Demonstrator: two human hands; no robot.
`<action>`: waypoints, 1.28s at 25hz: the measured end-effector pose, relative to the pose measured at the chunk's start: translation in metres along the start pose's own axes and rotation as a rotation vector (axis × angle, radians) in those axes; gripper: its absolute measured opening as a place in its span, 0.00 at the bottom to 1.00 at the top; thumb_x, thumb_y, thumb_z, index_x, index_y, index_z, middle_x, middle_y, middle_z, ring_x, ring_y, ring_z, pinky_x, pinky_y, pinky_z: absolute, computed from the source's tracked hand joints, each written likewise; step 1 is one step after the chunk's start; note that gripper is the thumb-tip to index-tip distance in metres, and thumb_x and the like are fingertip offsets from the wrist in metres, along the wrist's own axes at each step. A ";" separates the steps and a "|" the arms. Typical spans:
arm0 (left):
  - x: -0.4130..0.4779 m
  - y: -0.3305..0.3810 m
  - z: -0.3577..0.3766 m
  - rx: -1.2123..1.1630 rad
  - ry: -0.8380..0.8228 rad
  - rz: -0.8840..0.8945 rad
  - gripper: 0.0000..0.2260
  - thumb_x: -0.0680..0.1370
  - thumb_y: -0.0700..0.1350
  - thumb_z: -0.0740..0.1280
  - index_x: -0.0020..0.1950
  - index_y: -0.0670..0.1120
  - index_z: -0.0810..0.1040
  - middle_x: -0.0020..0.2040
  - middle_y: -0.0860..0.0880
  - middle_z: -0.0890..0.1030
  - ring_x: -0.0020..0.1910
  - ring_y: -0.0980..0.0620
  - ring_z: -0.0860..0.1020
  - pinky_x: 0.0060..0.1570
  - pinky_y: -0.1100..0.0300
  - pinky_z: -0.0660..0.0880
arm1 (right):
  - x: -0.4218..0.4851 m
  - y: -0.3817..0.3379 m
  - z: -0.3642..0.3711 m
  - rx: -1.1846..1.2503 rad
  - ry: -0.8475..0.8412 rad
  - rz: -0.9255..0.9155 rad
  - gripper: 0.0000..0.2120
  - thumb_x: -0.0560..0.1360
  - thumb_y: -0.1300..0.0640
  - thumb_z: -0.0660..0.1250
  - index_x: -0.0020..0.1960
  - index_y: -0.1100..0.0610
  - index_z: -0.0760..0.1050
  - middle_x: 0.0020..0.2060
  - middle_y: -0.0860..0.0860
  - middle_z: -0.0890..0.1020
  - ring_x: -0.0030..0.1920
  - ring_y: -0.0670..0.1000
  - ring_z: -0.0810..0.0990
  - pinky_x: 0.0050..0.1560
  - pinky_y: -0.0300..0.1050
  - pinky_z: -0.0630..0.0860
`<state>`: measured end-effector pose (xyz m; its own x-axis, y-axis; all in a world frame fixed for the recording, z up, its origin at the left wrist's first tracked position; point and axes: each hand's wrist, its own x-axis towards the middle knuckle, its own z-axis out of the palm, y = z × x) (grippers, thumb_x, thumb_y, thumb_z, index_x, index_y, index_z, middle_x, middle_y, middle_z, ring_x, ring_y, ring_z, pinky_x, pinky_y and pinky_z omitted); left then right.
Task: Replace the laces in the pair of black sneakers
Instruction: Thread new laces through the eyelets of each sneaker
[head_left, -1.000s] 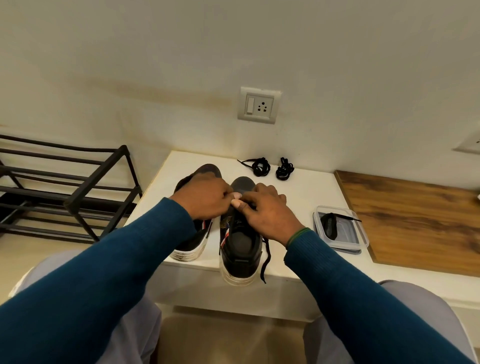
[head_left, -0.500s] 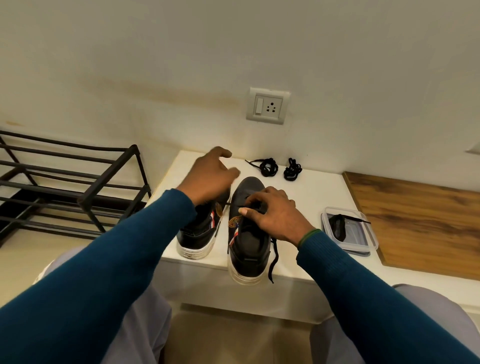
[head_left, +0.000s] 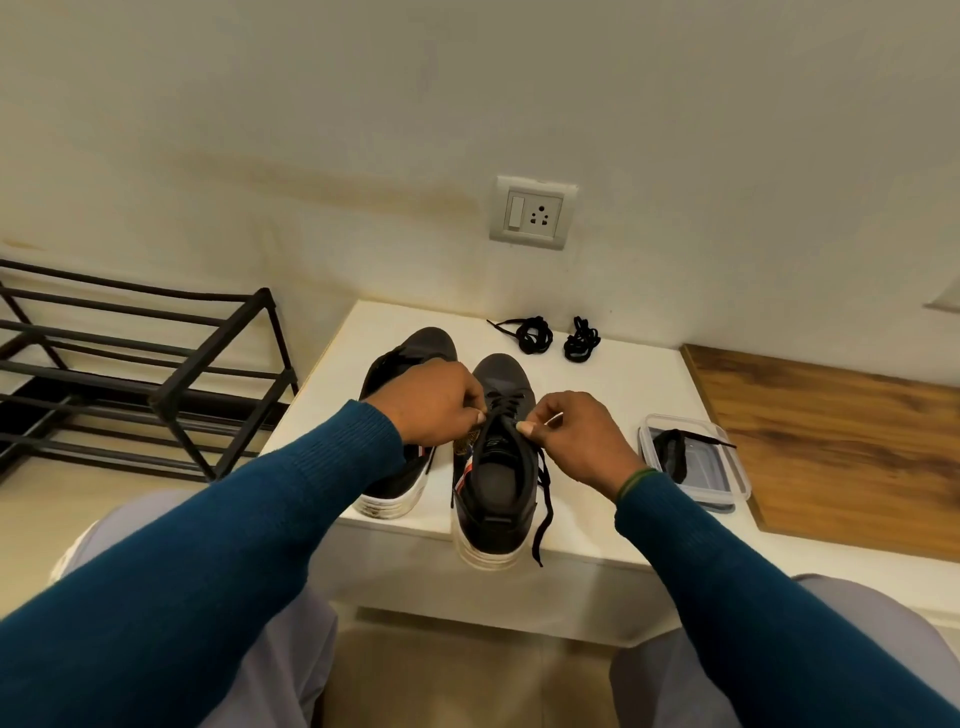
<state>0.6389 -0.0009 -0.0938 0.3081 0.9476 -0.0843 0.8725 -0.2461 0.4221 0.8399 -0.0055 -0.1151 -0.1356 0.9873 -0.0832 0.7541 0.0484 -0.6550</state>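
The left hand's fingers (head_left: 470, 410) and the right hand's fingers (head_left: 535, 423) are pinching the black lace (head_left: 506, 402) from either side, over the tongue of the right sneaker (head_left: 498, 467). That sneaker is lying lengthwise, toe pointing far toward the wall, heel hanging over the near edge of the white surface (head_left: 613, 395); a loose lace end is dangling down its right side. The left sneaker (head_left: 402, 353) is lying just beside it, pointing the same way, partly hidden under the left hand (head_left: 434, 402). Two coiled laces (head_left: 532, 335) are sitting far right of the toes. A clear container (head_left: 727, 457) holding another lace is sitting right of the right hand (head_left: 582, 436). A black rack (head_left: 156, 374) is standing at left.
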 end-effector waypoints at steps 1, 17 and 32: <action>0.000 0.001 0.001 0.002 0.016 0.002 0.08 0.80 0.48 0.66 0.53 0.50 0.84 0.43 0.56 0.82 0.41 0.60 0.78 0.45 0.64 0.72 | -0.002 -0.003 0.003 -0.016 0.023 -0.020 0.06 0.76 0.53 0.71 0.41 0.52 0.78 0.45 0.48 0.80 0.47 0.48 0.79 0.46 0.41 0.71; -0.001 0.013 0.001 0.488 0.044 0.101 0.09 0.76 0.50 0.64 0.48 0.51 0.83 0.42 0.52 0.78 0.39 0.52 0.78 0.46 0.54 0.79 | 0.004 0.001 -0.032 -0.753 -0.205 -0.167 0.10 0.80 0.62 0.64 0.58 0.52 0.78 0.49 0.48 0.74 0.54 0.54 0.75 0.59 0.52 0.65; 0.018 0.012 0.013 -0.582 0.236 -0.207 0.08 0.79 0.39 0.65 0.49 0.40 0.84 0.46 0.46 0.85 0.46 0.49 0.84 0.52 0.56 0.81 | 0.026 -0.012 -0.030 0.882 0.309 0.166 0.06 0.81 0.60 0.65 0.55 0.62 0.77 0.44 0.59 0.85 0.40 0.54 0.85 0.46 0.50 0.83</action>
<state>0.6594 0.0103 -0.1018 0.0071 0.9990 -0.0438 0.5371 0.0332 0.8428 0.8466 0.0243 -0.0871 0.2008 0.9738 -0.1067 -0.0258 -0.1036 -0.9943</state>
